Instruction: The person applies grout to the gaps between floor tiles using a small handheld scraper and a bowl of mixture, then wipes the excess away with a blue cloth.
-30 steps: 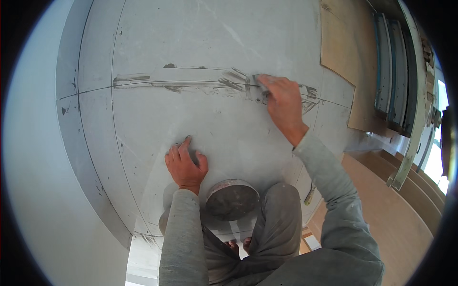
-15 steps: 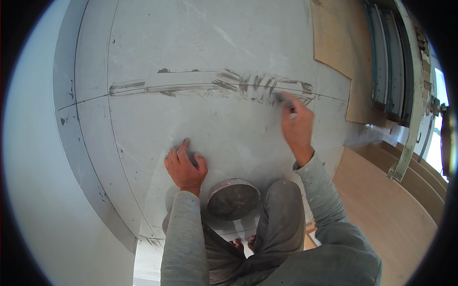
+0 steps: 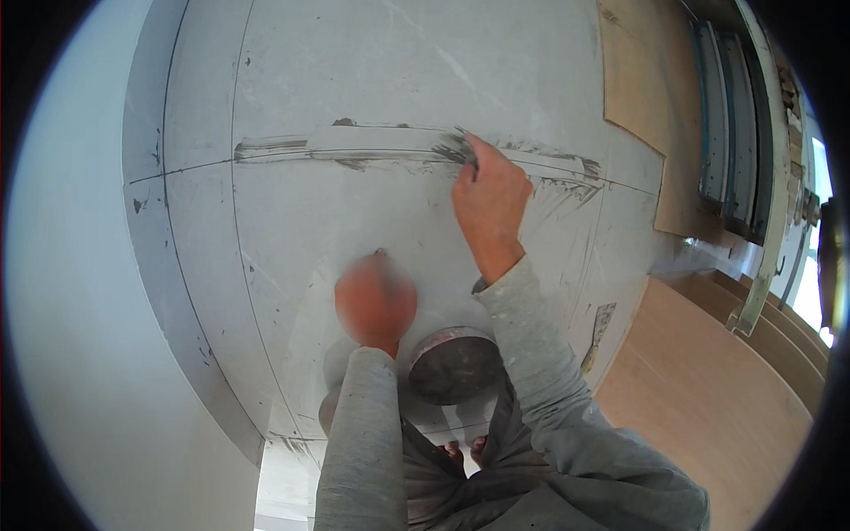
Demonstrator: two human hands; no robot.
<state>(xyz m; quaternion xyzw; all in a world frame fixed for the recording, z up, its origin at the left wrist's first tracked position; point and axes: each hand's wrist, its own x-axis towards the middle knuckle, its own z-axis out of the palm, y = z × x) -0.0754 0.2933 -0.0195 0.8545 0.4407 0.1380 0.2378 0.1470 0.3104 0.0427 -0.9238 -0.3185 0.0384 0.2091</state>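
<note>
My right hand (image 3: 494, 202) is closed around a small dark spreader (image 3: 458, 149), partly hidden and blurred, pressed on the tile joint (image 3: 381, 152). Dark grey grout smears (image 3: 274, 149) lie along this joint, thickest at the left end and near my fingers. Nearer to me, my left hand (image 3: 375, 303) hovers over or rests on the pale grey tile (image 3: 305, 226); motion smears its fingers, so their pose is hidden. Just right of that wrist stands a round tub (image 3: 453, 333) with dark paste inside.
A putty knife (image 3: 599, 336) lies on the floor right of my right forearm. Wooden boards (image 3: 708, 372) stand at lower right, a thin brown sheet (image 3: 633, 84) at upper right beside metal-edged panels (image 3: 730, 133). A white wall (image 3: 80, 265) borders the left.
My right hand has moved left along the joint, and the smears on its right side look thinner. The left hand has blurred with motion. The putty knife has come into view as my knee shifted.
</note>
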